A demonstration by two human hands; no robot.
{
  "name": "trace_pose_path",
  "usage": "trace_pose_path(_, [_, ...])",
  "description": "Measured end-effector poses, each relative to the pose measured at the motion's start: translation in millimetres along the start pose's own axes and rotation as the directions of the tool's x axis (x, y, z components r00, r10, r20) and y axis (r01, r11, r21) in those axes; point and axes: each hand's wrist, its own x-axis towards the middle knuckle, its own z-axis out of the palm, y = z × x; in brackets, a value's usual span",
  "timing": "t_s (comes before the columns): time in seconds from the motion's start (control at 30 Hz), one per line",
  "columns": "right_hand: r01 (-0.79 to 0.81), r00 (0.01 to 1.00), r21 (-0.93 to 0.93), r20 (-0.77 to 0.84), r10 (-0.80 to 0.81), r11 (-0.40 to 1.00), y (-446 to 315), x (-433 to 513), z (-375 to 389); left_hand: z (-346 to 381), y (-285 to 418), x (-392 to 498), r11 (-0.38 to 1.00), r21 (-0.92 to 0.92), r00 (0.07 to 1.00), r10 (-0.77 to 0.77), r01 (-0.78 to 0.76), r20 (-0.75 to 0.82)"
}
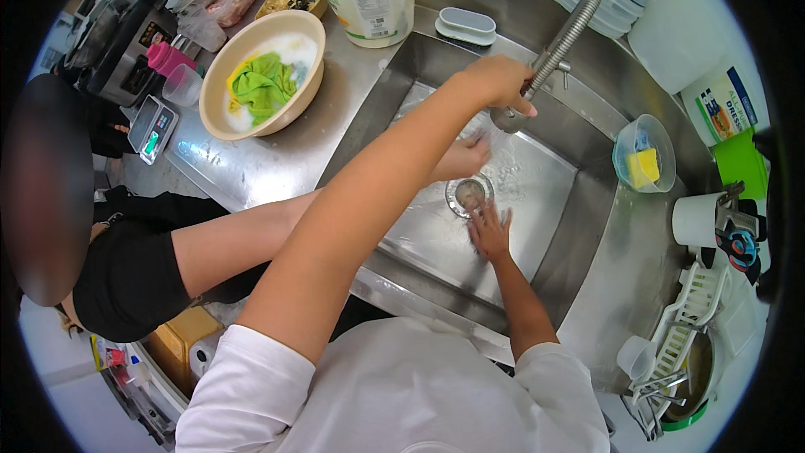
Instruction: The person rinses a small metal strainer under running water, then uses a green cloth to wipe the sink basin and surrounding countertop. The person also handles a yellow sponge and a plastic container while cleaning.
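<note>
My left hand [500, 83] grips the neck of the sprayer tap [512, 118], which hangs on a coiled metal hose. Water runs from its head into the stainless steel sink [541, 170]. Low in the basin, my right hand [492, 236] is spread, its fingers apart and blurred at the edge of the round drain strainer [470, 194]. Whether those fingertips touch the strainer, I cannot tell. Between my hands, a co-worker's hand [465, 157] reaches in from the left, close to the water stream, partly hidden behind my left forearm.
At left stand a cream basin [210, 104] holding a green cloth in suds, a kitchen scale [153, 129] and a large white tub [377, 6]. A plastic bowl with a yellow sponge [643, 168] and a dish rack [685, 308] are right. The co-worker [126, 277] stands close left.
</note>
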Motion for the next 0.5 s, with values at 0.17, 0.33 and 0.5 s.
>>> trace_pose_path(0.17, [0.173,0.983,0.066,0.058,-0.177,0.983,0.8,11.4,3.8,-8.7,7.6,-4.4,0.995,-0.016,0.992,-0.097,0.099,0.081])
trace_pose_path(0.33, [-0.078,0.995,0.000,-0.070,0.078,0.997,7.1,6.1,4.4,-3.1,3.0,-4.0,0.999,-0.031,1.000,-0.009,0.009,-0.004])
trace_pose_path(0.5, [-0.630,0.773,0.068,-0.048,0.633,0.774,30.6,9.0,2.7,-3.9,0.3,-3.0,0.998,-0.041,0.998,-0.051,0.052,0.025])
